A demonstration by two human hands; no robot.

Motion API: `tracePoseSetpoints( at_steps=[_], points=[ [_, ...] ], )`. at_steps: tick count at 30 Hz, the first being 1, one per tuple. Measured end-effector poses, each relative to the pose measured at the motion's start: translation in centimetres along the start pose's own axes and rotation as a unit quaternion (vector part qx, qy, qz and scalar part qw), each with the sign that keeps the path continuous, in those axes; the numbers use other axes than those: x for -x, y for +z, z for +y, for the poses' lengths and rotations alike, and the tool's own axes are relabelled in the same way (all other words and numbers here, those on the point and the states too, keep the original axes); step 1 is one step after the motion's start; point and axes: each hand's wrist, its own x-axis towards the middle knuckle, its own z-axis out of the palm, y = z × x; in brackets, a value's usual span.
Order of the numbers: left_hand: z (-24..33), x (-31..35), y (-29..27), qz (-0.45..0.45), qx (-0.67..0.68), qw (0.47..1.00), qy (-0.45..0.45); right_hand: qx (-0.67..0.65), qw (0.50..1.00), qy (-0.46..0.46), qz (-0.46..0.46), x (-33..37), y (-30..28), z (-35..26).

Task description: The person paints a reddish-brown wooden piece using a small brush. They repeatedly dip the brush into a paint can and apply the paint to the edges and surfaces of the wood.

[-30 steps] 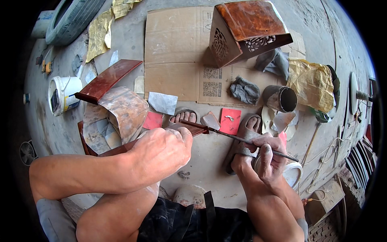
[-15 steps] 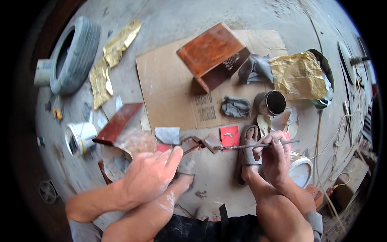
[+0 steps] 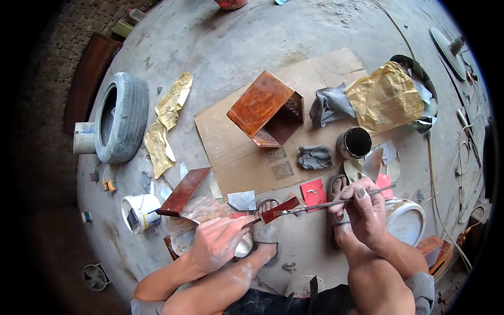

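My left hand (image 3: 218, 241) is closed around the thin dark end of a small reddish-brown piece (image 3: 273, 211), apparently wood, that sticks out over my left foot. In my right hand (image 3: 362, 212) is a thin paintbrush (image 3: 311, 206), pinched along its handle. Its bristles point left and overlap the reddish-brown piece in view; whether they touch it I cannot tell. A longer dark red board (image 3: 185, 193) lies slanted beyond my left hand. Past my feet, a glossy reddish-brown wooden box (image 3: 262, 102) with an open side rests on flattened cardboard (image 3: 226, 152).
A dark-filled pot (image 3: 354, 143) and a grey rag (image 3: 315, 157) sit near the cardboard's right side. Crumpled yellowish paper (image 3: 386, 100) lies beyond. A white bucket (image 3: 140, 212) and tyre (image 3: 122, 118) stand left; a white lidded tub (image 3: 405, 220) and cables (image 3: 433, 173) are right.
The view has shifted, so the floor things appear lower and farther right. My left hand and the small reddish-brown piece have turned; the piece's broad face now shows beside the brush tip.
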Motion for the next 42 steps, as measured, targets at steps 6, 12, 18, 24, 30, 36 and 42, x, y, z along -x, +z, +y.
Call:
tracePoseSetpoints(
  at_steps=[6, 12, 18, 24, 30, 36, 42],
  points=[
    [0.1, 0.1, 1.2, 0.009, 0.025, 0.999, -0.025, 0.046, 0.998, -0.031, -0.036, 0.3, 0.3, -0.2],
    [-0.2, 0.6, 1.7, 0.006, 0.032, 0.999, -0.015, 0.095, 0.991, -0.066, -0.067, 0.2, 0.7, -0.2],
    [-0.5, 1.1, 1.7, -0.007, 0.025, 0.999, -0.026, 0.092, 0.994, -0.028, -0.056, 0.0, 1.0, -0.2],
    [-0.6, 1.2, 1.8, -0.003, 0.034, 0.999, -0.022, 0.085, 0.994, -0.019, -0.061, 0.0, 1.1, 0.2],
    [-0.5, 1.0, 1.8, 0.01, 0.03, 0.999, -0.015, 0.089, 0.993, -0.012, -0.078, 0.0, 0.9, 0.3],
    [-0.4, 0.8, 1.8, 0.004, 0.045, 0.999, -0.015, 0.078, 0.993, -0.021, -0.09, 0.3, 0.5, 0.3],
    [-0.2, 0.7, 1.8, 0.004, 0.045, 0.999, -0.018, 0.081, 0.994, -0.01, -0.07, 0.1, 0.8, 0.2]
  ],
)
